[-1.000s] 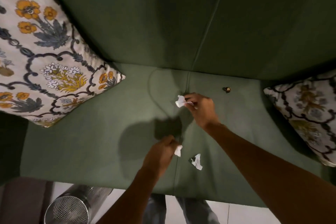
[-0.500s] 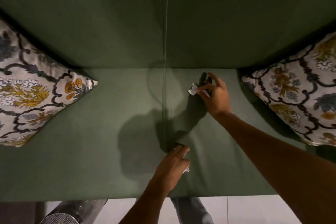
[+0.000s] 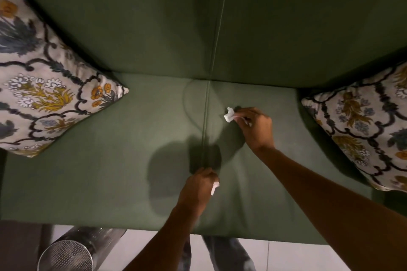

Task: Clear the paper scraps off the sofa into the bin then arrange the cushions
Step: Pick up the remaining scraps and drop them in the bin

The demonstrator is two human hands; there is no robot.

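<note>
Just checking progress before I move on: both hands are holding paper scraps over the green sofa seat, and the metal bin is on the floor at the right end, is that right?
Not quite. In the head view the metal bin is at the left end.

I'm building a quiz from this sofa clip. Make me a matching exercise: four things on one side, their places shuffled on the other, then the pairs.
Things:
1. crumpled white paper scrap
2. silver mesh metal bin
3. floral cushion with orange flowers
4. small white paper scrap

Places:
A. on the floor, lower left
B. in the left hand
C. sofa's left corner
D. in the right hand

Pairs: 1-D, 2-A, 3-C, 4-B
</note>
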